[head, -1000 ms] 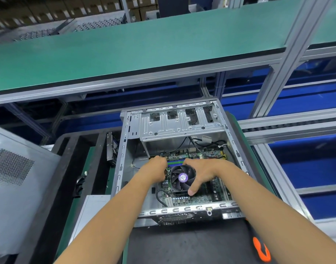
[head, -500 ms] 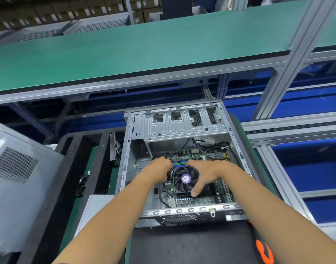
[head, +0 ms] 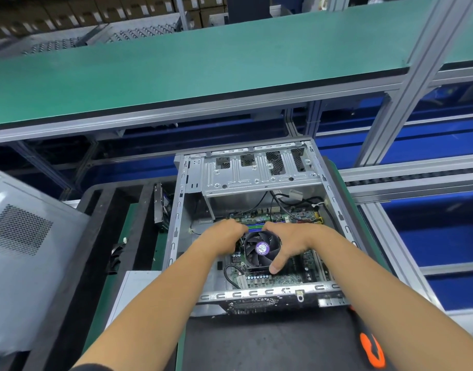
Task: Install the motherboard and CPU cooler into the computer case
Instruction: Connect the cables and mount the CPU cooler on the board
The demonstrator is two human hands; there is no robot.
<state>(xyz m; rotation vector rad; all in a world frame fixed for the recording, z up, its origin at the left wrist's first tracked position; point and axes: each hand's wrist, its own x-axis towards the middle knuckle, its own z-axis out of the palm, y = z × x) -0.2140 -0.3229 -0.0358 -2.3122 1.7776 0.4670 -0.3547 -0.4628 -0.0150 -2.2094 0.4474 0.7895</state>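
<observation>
Bare grey sheet metal forms the computer case [head: 259, 178], which lies on its side with the open face up on a dark pad at the near edge of a green-topped desk [head: 176, 65]. The case looks stiff but thin-walled, with stamped edges that could be sharp, so it is probably best handled by its folded rims.

Inside, flat on the case floor, sits the green motherboard [head: 291, 274]. It is likely light, rigid and fragile, dense with small parts; its edges are the safe places to touch, not the components.

On the board's middle stands the CPU cooler [head: 261, 250], a round black fan with a purple centre sticker. Its plastic blades look delicate; the frame around them is the sensible place to take hold.

The person's left hand [head: 224, 236] has its fingers curled at the cooler's left edge, its grip apparently closed on the frame, though the fingertips are hidden. The right hand [head: 289, 236] curves over the far right edge, thumb stretched down to the cooler's near corner, holding the frame.

At the lower right corner lies an orange and black tool [head: 370, 349], only partly visible.
</observation>
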